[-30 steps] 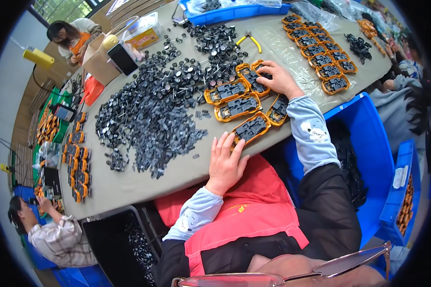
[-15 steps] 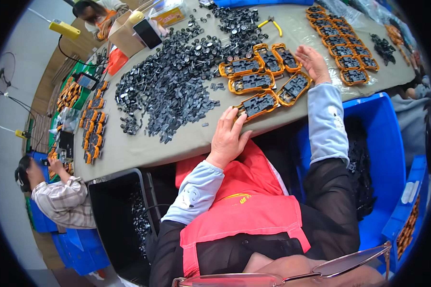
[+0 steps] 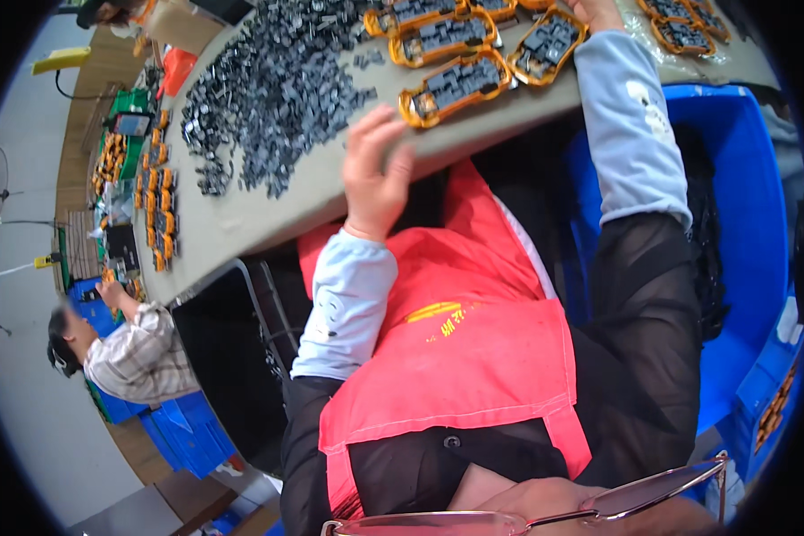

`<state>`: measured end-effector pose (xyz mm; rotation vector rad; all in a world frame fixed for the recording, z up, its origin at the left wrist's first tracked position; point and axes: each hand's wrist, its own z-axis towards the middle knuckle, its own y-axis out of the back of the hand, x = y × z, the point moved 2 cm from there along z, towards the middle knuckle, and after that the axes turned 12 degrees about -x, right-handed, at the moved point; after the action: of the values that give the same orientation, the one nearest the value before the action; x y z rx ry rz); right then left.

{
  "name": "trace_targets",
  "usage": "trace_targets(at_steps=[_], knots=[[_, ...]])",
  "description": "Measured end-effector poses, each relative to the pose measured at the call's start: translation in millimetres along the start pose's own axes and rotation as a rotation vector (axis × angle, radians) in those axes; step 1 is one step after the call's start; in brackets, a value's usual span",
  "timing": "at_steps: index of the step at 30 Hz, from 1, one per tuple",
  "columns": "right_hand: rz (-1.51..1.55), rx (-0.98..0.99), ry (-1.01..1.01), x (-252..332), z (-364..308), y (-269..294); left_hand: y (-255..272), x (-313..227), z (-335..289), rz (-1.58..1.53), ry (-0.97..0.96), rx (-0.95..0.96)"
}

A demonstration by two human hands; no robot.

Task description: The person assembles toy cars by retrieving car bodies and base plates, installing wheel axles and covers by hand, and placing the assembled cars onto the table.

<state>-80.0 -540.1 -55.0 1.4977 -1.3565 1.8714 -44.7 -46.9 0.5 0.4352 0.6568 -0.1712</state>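
My left hand is raised just off the table's near edge, its fingers loosely apart and nothing in them. Beside its fingertips lies an orange toy car shell fitted with dark plastic inserts. My right hand is partly cut off by the upper edge, next to another orange shell. Its fingers hardly show, so whether it grips anything is hidden. Behind the nearest shell lies a similar shell, with several more at the upper edge.
Loose small dark plastic pieces are heaped on the cloth-covered table. More orange shells stand in rows at the left, others at the upper right. A black bin and a blue bin flank my lap. A co-worker sits at left.
The view has shifted, so the table appears higher up. My left hand has come away from the nearest shell, toward me and to the left. My right hand is still near the shells.
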Motion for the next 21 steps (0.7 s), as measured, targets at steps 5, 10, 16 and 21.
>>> trace_targets(at_steps=[5, 10, 16, 21], knots=[[0.136, -0.066, 0.015, 11, -7, 4, 51, 2, -52, -0.089, 0.267, -0.396], [0.258, -0.003, -0.085, 20, -11, -5, 89, 49, -144, 0.232, 0.396, -0.285], [0.214, 0.07, 0.057, 29, -37, -6, 56, 91, -223, 0.41, 0.514, 0.591], [-0.629, 0.063, 0.883, 8, -1, 29, 42, 78, -214, 0.281, 0.619, 0.7]])
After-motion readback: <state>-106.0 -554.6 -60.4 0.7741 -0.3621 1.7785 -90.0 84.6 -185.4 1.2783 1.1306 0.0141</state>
